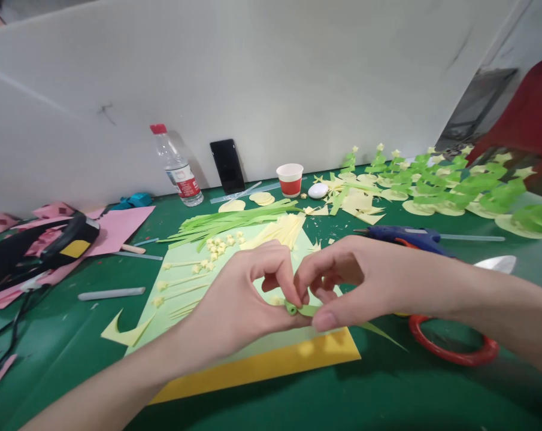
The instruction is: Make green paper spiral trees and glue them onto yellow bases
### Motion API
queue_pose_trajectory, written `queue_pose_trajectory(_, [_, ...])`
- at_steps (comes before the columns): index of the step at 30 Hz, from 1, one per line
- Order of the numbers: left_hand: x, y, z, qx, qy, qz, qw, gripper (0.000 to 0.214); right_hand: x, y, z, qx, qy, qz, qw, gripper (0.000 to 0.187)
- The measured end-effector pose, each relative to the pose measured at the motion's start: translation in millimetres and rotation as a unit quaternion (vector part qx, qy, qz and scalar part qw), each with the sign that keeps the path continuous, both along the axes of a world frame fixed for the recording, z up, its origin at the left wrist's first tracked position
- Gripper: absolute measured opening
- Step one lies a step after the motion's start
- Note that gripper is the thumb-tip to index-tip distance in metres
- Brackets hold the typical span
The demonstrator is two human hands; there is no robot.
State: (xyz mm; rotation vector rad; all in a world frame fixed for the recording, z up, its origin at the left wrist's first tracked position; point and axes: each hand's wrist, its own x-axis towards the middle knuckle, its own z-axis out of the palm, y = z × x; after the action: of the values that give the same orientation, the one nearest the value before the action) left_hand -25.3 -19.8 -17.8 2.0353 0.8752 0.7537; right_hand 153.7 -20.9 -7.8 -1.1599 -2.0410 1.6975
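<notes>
Both my hands meet over the green table, pinching one green paper strip (304, 309). My left hand (248, 290) is closed, its thumb and fingers on the strip's rolled end. My right hand (349, 278) is closed too, gripping the strip beside the roll; the strip's pointed tail (382, 333) trails off to the right. Below my hands lie a light green sheet (176, 299) and a yellow sheet (271, 362). On the light green sheet lie small yellow paper stars on stems (181, 278).
Cut green strips (226, 222) and yellow strips (282, 230) lie behind my hands. A blue glue gun (405, 237), red-handled scissors (454, 341), finished green paper trees (459, 182), a red cup (290, 179), a water bottle (177, 167), a phone (227, 166) and pink paper (118, 227) surround them.
</notes>
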Motion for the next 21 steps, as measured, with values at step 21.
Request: queue_pose_trajectory(21, [-6.9,0.7,-0.7,0.137,0.015,-0.061,0.989,0.013,8.2,3.3,-0.5,-0.001,0.015,0.015,1.000,0.010])
